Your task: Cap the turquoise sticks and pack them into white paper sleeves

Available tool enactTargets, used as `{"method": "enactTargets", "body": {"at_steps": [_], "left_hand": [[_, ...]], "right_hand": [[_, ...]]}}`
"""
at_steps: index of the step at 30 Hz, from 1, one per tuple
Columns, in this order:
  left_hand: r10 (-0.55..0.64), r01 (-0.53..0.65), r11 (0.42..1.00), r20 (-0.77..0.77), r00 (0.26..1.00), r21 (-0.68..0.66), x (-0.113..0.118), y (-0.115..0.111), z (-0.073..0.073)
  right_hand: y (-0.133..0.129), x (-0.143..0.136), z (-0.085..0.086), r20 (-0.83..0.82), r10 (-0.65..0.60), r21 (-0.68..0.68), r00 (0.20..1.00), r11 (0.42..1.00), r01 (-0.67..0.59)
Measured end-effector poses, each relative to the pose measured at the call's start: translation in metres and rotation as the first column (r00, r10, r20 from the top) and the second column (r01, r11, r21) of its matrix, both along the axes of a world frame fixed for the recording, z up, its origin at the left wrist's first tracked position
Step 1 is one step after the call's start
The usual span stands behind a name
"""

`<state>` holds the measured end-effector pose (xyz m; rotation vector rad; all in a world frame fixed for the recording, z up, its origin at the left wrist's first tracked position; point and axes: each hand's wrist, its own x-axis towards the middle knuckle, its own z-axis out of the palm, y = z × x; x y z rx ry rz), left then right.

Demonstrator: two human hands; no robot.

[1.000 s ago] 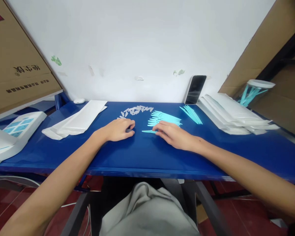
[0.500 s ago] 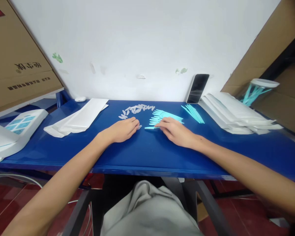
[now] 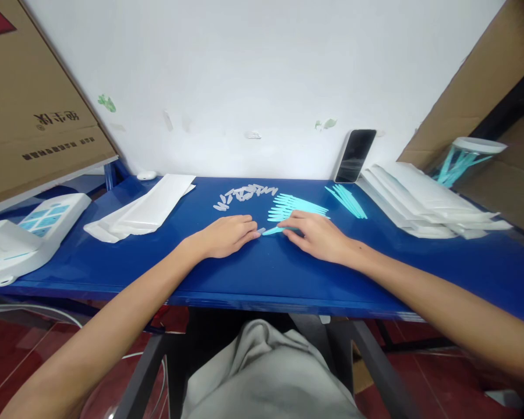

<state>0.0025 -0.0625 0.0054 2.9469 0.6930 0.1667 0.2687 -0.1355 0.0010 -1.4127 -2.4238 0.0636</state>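
Tapering turquoise stick, translucent sliver

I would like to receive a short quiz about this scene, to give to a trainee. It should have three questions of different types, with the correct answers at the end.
1. True or false: the smartphone stands at a tilt at the back of the blue table.
2. What does the left hand hold at its fingertips?
3. Fill in the gap: the tip of the slim turquoise stick held by the right hand points toward the ____ hand.

Key:
1. True.
2. A small translucent piece, which looks like a cap.
3. Left.
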Motion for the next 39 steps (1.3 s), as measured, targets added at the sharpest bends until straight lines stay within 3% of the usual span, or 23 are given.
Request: {"method": "enactTargets", "body": {"at_steps": [13,18,22,25,27,29,31,32,35,39], "left_hand": [[-0.038,0.039,0.999,0.033,0.999,-0.023,0.002,-0.001,0.002],[-0.05,0.057,0.995,0.083,0.995,-0.083,0.01,-0.008,0.001],[-0.048,0.05,0.999,0.139,0.989,-0.013,0.014,-0.01,0.003],[0.044,-0.056,0.994,0.122,0.992,0.097,0.01,-0.002,0.007],[0.233,-0.243,0.963,0.088,0.968,0.118,0.001,0.008,0.009],[0.454,-0.46,0.882,0.073,0.888,0.106,-0.013,0.02,0.01],[0.571,-0.577,0.809,0.083,0.817,0.117,-0.031,0.033,0.008],[0.581,-0.586,0.8,0.081,0.81,0.128,-0.04,0.04,0.007],[0.519,-0.518,0.846,0.027,0.854,0.126,-0.059,0.053,0.003],[0.464,-0.464,0.885,0.01,0.886,0.044,-0.063,0.057,0.004]], "right_hand": [[0.001,0.002,-0.002,-0.064,0.022,0.041,0.998,0.999,-0.019],[-0.002,-0.006,-0.007,-0.255,0.114,0.059,0.96,0.993,-0.103],[-0.005,-0.013,-0.008,-0.344,0.076,0.032,0.936,0.997,-0.069],[-0.006,-0.015,-0.006,-0.255,0.103,0.042,0.961,0.995,-0.096],[-0.006,-0.014,-0.005,-0.12,0.132,0.066,0.984,0.99,-0.124],[-0.006,-0.011,-0.004,-0.004,0.134,0.099,0.991,0.986,-0.133],[-0.004,-0.006,-0.001,0.05,0.112,0.133,0.992,0.984,-0.117],[-0.003,-0.003,0.0,0.071,0.088,0.15,0.994,0.984,-0.098],[0.004,0.007,0.002,0.168,-0.013,0.165,0.986,0.986,-0.015],[0.011,0.018,0.002,0.21,-0.079,0.086,0.974,0.994,0.062]]}}
